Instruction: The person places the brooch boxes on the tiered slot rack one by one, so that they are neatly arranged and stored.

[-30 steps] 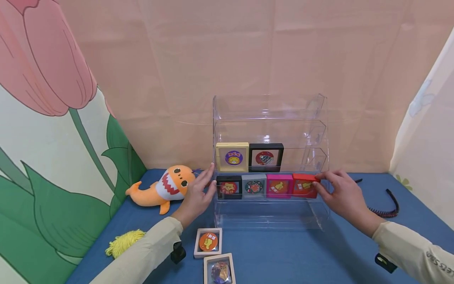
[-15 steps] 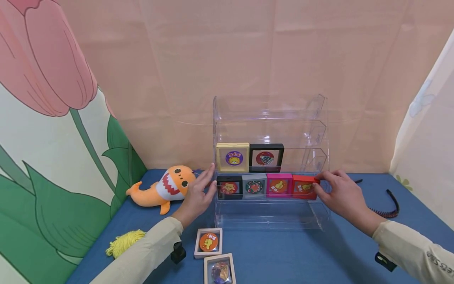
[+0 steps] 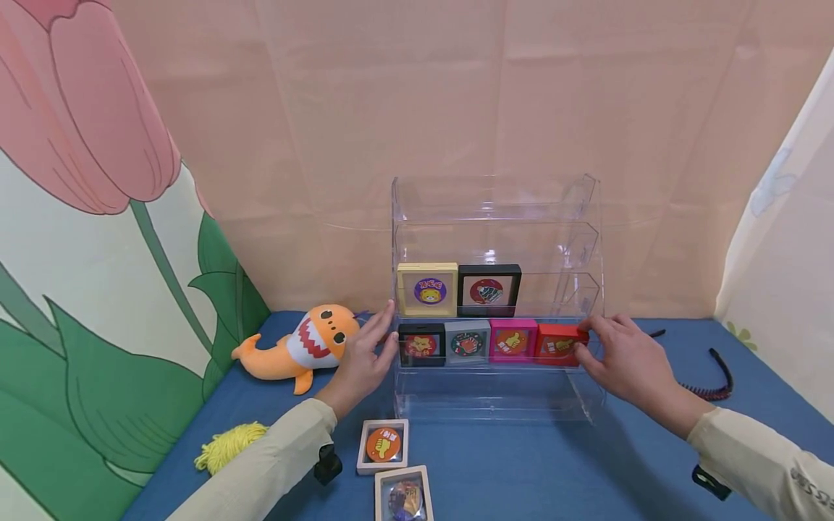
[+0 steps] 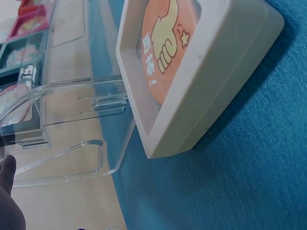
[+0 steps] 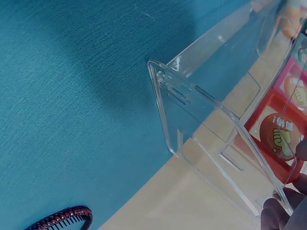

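Note:
A clear acrylic tiered rack [image 3: 495, 409] stands on the blue cloth. On its lower filled tier, a black, a grey, a magenta and a red framed badge [image 3: 557, 345] stand side by side. My right hand [image 3: 632, 365] pinches the red frame at its right end with thumb and forefinger. Part of that end is hidden by the fingertips. In the right wrist view, the red frame [image 5: 276, 134] leans behind the clear front lip. My left hand [image 3: 360, 359] rests its fairly straight fingers against the rack's left side, holding nothing.
A cream frame [image 3: 407, 289] and a black frame [image 3: 464, 289] stand one tier higher. Two pale frames, one with an orange badge [image 3: 383, 444], lie in front. At left are an orange plush shark [image 3: 280, 359] and yellow yarn [image 3: 228, 447]; a dark toothed hairband [image 3: 717, 391] lies right.
The red frame has shifted slightly, with more of its right end showing between my right thumb and forefinger. My left hand stays against the rack.

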